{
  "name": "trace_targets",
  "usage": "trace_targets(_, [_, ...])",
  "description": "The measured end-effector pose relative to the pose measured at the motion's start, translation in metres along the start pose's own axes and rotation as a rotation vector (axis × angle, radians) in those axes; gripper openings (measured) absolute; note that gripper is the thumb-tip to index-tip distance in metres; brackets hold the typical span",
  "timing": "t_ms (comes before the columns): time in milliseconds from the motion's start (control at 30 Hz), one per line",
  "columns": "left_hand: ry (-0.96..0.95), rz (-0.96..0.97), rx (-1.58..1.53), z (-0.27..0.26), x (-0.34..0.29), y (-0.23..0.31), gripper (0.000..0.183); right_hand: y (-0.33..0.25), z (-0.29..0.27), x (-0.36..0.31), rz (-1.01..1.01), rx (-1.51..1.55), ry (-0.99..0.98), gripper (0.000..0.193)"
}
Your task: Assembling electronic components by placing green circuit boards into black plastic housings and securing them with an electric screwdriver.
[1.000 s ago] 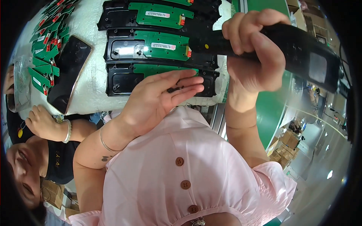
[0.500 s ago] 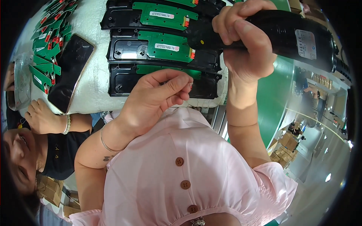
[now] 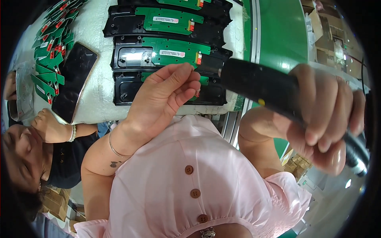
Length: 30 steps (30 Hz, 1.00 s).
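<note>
My right hand (image 3: 317, 115) is wrapped round a black electric screwdriver (image 3: 254, 85), tilted with its thin bit pointing left. The bit's end reaches close to the fingertips of my left hand (image 3: 158, 93). There thumb and forefinger are pinched together over the nearest black plastic housing (image 3: 216, 93); what they hold, if anything, is too small to make out. Part of a green circuit board (image 3: 204, 80) shows behind my fingers. Further off, a second housing (image 3: 135, 55) carries a green board (image 3: 149, 45) with a white label and a red-and-yellow connector.
More housings with boards (image 3: 139, 20) lie in a row beyond. On the white foam surface (image 3: 97, 81), a black smartphone (image 3: 73, 79) lies beside a heap of loose green boards (image 3: 47, 77). A co-worker's hand (image 3: 49, 125) rests at the left. A green worktop (image 3: 278, 35) stretches away at right.
My right hand has swung the screwdriver down and to the right, its bit now pointing at my left fingertips. My left hand has shifted slightly left and away from me, still pinched.
</note>
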State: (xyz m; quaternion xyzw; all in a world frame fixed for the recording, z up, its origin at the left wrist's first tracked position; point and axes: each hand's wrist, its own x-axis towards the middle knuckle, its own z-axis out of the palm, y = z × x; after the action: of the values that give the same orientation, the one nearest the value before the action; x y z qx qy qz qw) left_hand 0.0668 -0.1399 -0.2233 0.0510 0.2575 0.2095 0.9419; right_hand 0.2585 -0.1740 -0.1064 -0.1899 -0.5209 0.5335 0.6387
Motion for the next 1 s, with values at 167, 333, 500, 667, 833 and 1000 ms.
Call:
trace_targets(167, [-0.089,0.000,-0.018,-0.001,0.007,-0.003,0.020,-0.002,0.006,-0.010,-0.004,-0.043,0.013,0.025])
trace_targets(333, [-0.056,-0.011,-0.065,0.001,0.010,-0.008,0.022,-0.002,0.007,-0.010,0.012,-0.040,0.012,0.025])
trace_targets(500, [-0.092,-0.012,-0.050,0.003,0.010,-0.004,0.023,-0.004,0.005,-0.007,0.040,-0.042,0.018,0.026])
trace_targets(667, [-0.057,0.011,-0.014,0.005,0.009,-0.003,0.022,-0.002,0.012,-0.007,0.062,-0.050,0.034,0.026])
trace_targets(833, [-0.066,0.029,-0.032,0.006,0.009,-0.006,0.022,0.003,0.018,-0.018,-0.113,-0.019,0.170,0.026])
trace_targets(1000, [-0.021,0.076,-0.036,0.001,0.011,-0.011,0.022,0.014,0.019,-0.022,-0.141,0.038,0.196,0.025])
